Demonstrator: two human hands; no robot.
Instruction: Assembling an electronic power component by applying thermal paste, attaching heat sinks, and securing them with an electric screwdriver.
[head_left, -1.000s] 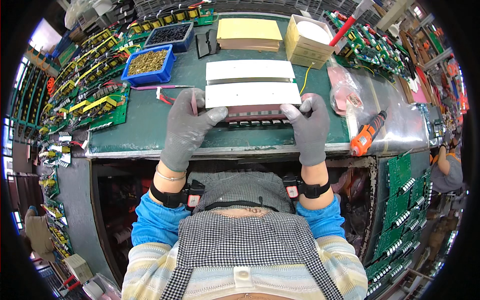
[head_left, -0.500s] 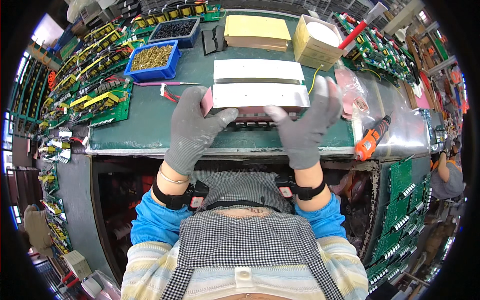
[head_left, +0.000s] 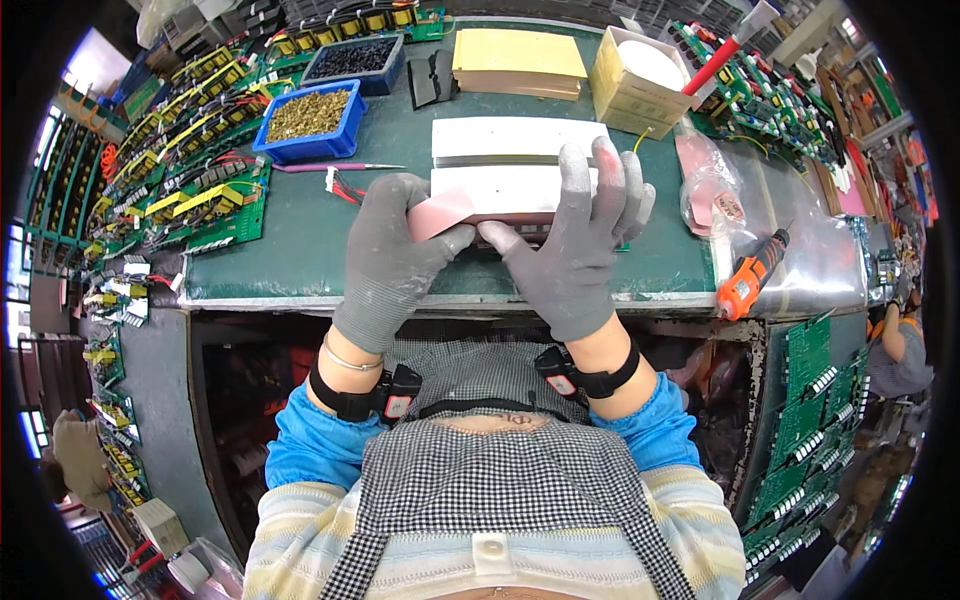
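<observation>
I see the left hand (head_left: 390,255) clamped on a pink strip (head_left: 441,213) — right hand (head_left: 572,250), fingers apart, by the white bar (head_left: 512,187).

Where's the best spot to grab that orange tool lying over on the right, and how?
I'd wrap the right hand around the orange tool at its thick orange part, coming from above and the near side. It lies slanted, with that chunky end toward the person and its thin black end pointing away, so the thick part looks easier to reach.
</observation>
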